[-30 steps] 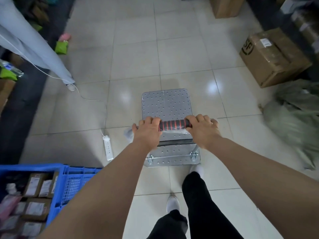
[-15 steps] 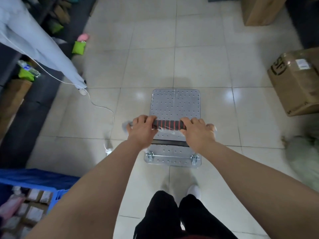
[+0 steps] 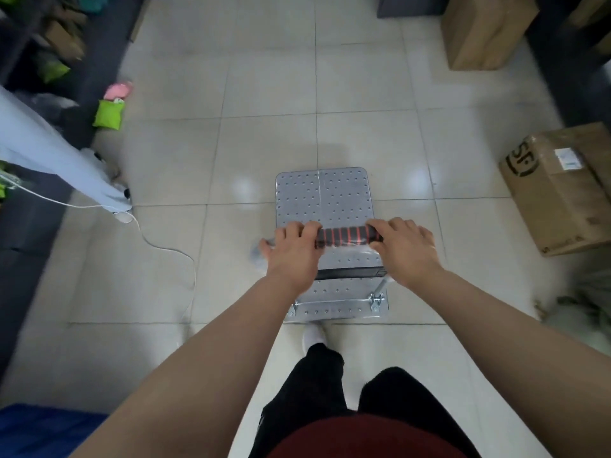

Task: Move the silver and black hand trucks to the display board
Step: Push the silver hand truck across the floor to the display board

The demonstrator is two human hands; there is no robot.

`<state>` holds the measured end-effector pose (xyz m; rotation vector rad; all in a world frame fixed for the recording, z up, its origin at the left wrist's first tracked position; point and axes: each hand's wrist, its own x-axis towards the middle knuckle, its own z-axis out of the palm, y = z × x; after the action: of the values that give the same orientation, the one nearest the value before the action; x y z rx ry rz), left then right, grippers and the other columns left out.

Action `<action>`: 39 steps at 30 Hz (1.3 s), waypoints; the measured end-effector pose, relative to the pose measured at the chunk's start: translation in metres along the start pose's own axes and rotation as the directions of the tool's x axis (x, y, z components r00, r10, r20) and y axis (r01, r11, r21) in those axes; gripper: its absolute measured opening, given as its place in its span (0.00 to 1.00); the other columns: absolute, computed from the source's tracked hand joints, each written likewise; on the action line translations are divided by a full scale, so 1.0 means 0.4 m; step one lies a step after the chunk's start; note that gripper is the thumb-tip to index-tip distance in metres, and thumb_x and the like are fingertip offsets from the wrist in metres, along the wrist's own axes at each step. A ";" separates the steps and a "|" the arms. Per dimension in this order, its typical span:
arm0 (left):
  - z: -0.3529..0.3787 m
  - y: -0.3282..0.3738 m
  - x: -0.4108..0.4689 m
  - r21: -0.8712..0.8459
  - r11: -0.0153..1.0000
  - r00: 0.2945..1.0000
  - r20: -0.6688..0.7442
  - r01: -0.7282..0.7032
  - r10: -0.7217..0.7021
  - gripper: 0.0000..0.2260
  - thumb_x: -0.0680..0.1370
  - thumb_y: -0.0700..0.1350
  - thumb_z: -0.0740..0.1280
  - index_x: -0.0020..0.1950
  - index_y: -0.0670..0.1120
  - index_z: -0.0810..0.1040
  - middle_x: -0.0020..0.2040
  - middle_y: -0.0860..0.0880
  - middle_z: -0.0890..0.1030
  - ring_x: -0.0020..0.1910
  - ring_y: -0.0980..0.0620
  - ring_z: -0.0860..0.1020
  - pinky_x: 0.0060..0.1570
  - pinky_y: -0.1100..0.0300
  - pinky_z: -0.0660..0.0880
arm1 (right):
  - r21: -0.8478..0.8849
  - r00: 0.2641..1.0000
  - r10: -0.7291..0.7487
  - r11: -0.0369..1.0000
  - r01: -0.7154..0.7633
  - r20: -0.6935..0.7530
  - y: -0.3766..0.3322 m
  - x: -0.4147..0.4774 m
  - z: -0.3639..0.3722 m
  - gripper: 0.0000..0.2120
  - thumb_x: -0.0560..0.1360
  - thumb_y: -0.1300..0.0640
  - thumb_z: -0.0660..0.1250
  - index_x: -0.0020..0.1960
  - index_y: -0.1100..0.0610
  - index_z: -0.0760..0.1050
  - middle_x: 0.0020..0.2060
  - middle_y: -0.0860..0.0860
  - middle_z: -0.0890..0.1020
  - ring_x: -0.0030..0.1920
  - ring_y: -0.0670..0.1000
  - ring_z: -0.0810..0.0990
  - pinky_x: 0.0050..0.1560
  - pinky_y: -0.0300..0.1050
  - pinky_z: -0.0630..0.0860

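I have my left hand [image 3: 292, 251] and right hand [image 3: 405, 247] wrapped around the cart [image 3: 324, 200] handle [image 3: 345, 237], fingers curled over it. The silver deck sits on the tiled floor [image 3: 264, 94] just beyond my fingers; a box [image 3: 558, 186] lies off right, slightly blurred.

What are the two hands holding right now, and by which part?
Both hands grip the silver hand truck by its handle bar: left hand at the left end, right hand at the right end of the black-and-red grip.
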<state>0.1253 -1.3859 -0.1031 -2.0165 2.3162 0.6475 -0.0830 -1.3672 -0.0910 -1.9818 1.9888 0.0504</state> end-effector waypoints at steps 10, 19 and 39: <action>-0.133 0.021 0.426 0.051 0.998 0.999 0.040 0.027 -0.029 0.18 0.80 0.52 0.58 0.70 0.58 0.61 0.64 0.46 0.68 0.62 0.43 0.67 0.64 0.34 0.60 | 0.040 1.000 0.025 0.999 -0.026 0.018 0.032 0.439 -0.136 0.13 0.79 0.50 0.58 0.62 0.45 0.68 0.55 0.51 0.77 0.58 0.55 0.73 0.59 0.53 0.66; -0.241 0.051 0.786 0.157 0.973 0.983 0.047 0.167 -0.177 0.24 0.80 0.54 0.59 0.74 0.61 0.54 0.66 0.46 0.68 0.63 0.43 0.67 0.64 0.38 0.63 | 0.003 0.997 -0.078 0.997 0.078 0.005 0.082 0.819 -0.236 0.13 0.79 0.48 0.57 0.63 0.47 0.67 0.55 0.52 0.77 0.57 0.56 0.73 0.58 0.56 0.66; -0.430 0.052 1.485 0.143 0.974 0.983 0.040 0.174 -0.181 0.13 0.80 0.51 0.59 0.62 0.55 0.61 0.58 0.45 0.69 0.57 0.42 0.69 0.56 0.36 0.68 | -0.068 0.988 -0.154 0.985 0.156 0.029 0.135 1.558 -0.446 0.14 0.78 0.45 0.56 0.63 0.45 0.65 0.54 0.51 0.76 0.57 0.55 0.72 0.60 0.58 0.66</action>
<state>0.0471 -1.9996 -0.0984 -2.0846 2.0588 0.5085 -0.1580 -2.0133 -0.0933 -2.1632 1.8358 0.1072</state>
